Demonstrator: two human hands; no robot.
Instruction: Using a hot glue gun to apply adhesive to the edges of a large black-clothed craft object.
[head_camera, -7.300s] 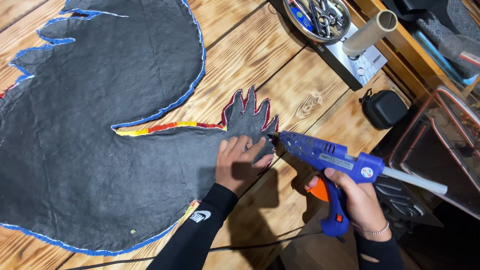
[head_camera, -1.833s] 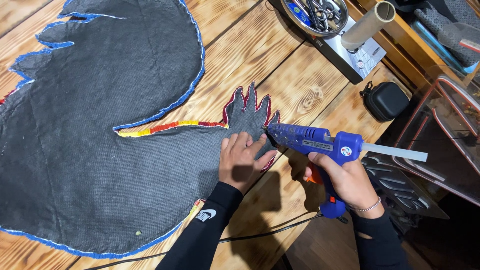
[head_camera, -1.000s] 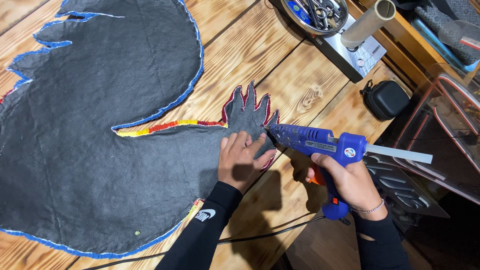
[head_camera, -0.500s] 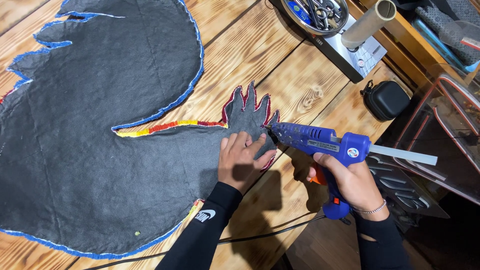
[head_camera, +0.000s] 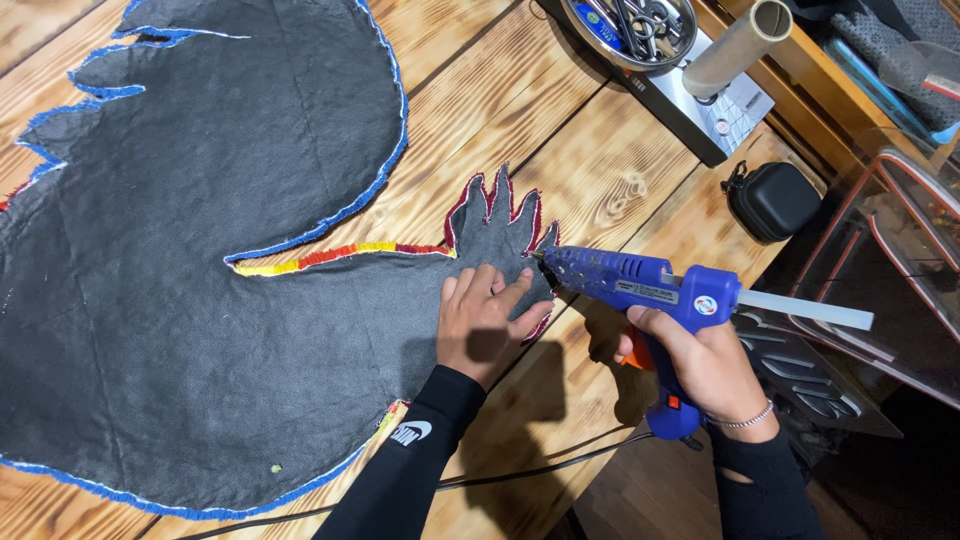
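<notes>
A large dark grey fabric shape (head_camera: 200, 250) lies flat on the wooden table (head_camera: 560, 130), its edges trimmed in blue, yellow, orange and red. My left hand (head_camera: 485, 320) presses flat on the fabric's flame-shaped tip, fingers spread. My right hand (head_camera: 700, 360) grips a blue hot glue gun (head_camera: 640, 290) with an orange trigger and a clear glue stick at the back. Its nozzle touches the red-trimmed edge just beside my left fingertips.
A metal bowl of scissors and tools (head_camera: 630, 25) sits on a flat device (head_camera: 700, 110) at the back, with a cardboard tube (head_camera: 735, 45) across it. A small black zip case (head_camera: 775, 200) lies at the table's right edge. The gun's black cord (head_camera: 530, 470) trails near the front edge.
The glue gun's nozzle has crept slightly along the tip's edge, and my left hand has stayed pressed on the fabric beside it. Little else has moved.
</notes>
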